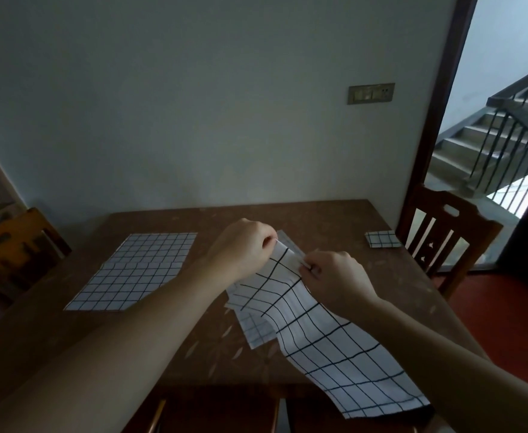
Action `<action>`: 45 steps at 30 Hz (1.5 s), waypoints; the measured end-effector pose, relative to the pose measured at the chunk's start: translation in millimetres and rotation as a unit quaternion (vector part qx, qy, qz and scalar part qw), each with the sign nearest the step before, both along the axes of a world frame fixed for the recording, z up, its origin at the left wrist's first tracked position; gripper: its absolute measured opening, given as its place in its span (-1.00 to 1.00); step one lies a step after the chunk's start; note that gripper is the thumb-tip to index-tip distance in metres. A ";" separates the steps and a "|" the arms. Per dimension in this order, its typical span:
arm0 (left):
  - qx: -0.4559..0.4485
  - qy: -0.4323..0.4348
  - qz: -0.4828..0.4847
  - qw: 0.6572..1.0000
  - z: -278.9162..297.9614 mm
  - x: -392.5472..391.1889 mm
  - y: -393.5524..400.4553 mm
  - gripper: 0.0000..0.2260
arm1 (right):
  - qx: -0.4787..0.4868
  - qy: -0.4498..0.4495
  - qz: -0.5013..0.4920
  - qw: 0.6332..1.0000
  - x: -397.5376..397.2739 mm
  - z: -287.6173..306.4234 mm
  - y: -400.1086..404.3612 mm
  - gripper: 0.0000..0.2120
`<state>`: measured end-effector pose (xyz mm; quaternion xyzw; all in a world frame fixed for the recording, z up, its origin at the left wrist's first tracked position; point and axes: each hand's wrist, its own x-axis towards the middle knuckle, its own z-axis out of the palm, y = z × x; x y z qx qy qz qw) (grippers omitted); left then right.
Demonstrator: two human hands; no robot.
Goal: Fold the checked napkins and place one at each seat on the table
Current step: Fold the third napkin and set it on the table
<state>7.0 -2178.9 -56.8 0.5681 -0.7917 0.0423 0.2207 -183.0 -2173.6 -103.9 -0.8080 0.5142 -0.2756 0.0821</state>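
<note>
A white checked napkin [328, 339] is lifted over the brown table [162, 348], its lower end trailing past the near edge. My left hand [244, 248] pinches one upper corner and my right hand [334, 276] pinches the other, close together above the table's middle. Under the lifted cloth lie other napkins [256, 331], partly hidden. Flat and unfolded, another checked napkin [134, 270] is spread at the table's left. A small folded napkin [382, 239] sits at the far right corner, in front of a chair.
A wooden chair [443, 235] stands at the table's right side, another chair [9, 254] at the left. A wall runs behind the table's far edge. Right of it a doorway opens onto a staircase [506, 132]. A chair back [222, 414] shows below the near edge.
</note>
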 end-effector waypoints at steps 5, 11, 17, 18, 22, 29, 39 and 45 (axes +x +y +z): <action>0.079 -0.099 0.000 0.992 0.9 -0.2 3.5 -0.66 | 0.027 0.011 0.001 1.000 -4.9 -0.9 -0.4 -0.71; 0.070 0.147 0.017 0.987 -5.2 -2.5 -0.6 -0.88 | 0.035 0.007 0.013 0.999 -5.6 -2.8 0.4 -0.72; 0.115 0.217 -0.050 0.968 8.7 -6.0 4.4 -0.89 | 0.072 -0.082 0.083 0.991 -4.0 12.5 -3.1 -0.87; 0.120 0.215 -0.056 0.968 12.5 -6.5 6.1 -0.89 | 0.075 -0.128 0.095 0.984 -3.9 18.6 -4.4 -0.85; 0.117 0.182 -0.072 0.974 23.6 -7.4 11.5 -0.87 | 0.049 -0.166 0.144 0.974 -1.0 42.0 -14.8 -0.40; 0.079 0.121 -0.052 0.988 29.7 4.7 14.3 -0.90 | -0.054 -0.115 0.137 0.982 2.5 55.3 -26.2 -0.87; 0.107 0.154 -0.045 0.981 30.1 4.6 13.9 -0.76 | 0.087 -0.079 0.185 0.976 -6.0 56.5 -27.3 -0.82; 0.179 0.158 -0.052 0.970 33.2 1.6 16.3 -0.71 | 0.074 -0.077 0.181 0.978 -15.2 54.4 -27.3 -0.91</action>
